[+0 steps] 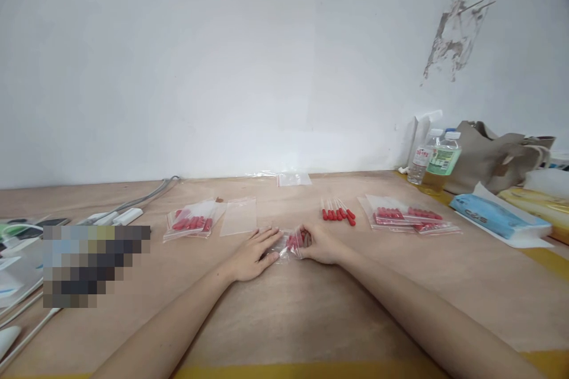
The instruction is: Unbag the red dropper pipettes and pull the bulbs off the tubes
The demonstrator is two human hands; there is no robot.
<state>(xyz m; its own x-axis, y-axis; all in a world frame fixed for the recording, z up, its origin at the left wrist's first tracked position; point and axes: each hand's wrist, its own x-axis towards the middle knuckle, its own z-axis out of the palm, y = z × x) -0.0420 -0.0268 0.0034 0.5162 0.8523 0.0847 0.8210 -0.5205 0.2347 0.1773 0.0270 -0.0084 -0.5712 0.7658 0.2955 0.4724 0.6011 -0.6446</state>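
Observation:
A clear plastic zip bag (pixel 291 243) with red-tipped sticks in it lies on the table between my hands. My right hand (pixel 323 243) pinches the bag's right side, fingers closed around the red tips. My left hand (pixel 256 254) rests flat with its fingers stretched out, and its fingertips touch the bag's left edge. Beyond my right hand lies a loose row of red-tipped sticks (pixel 338 213), tips toward me. An unfilled zip bag (pixel 239 216) lies flat just beyond my left hand.
Filled bags of red-tipped sticks lie in a left pile (pixel 191 220) and a right pile (pixel 400 216). Another clear bag (pixel 294 179) is by the wall. Drink bottles (pixel 444 157), a blue tissue pack (pixel 500 216) and a grey bag (pixel 489 154) stand right. Cables (pixel 146 198) run left.

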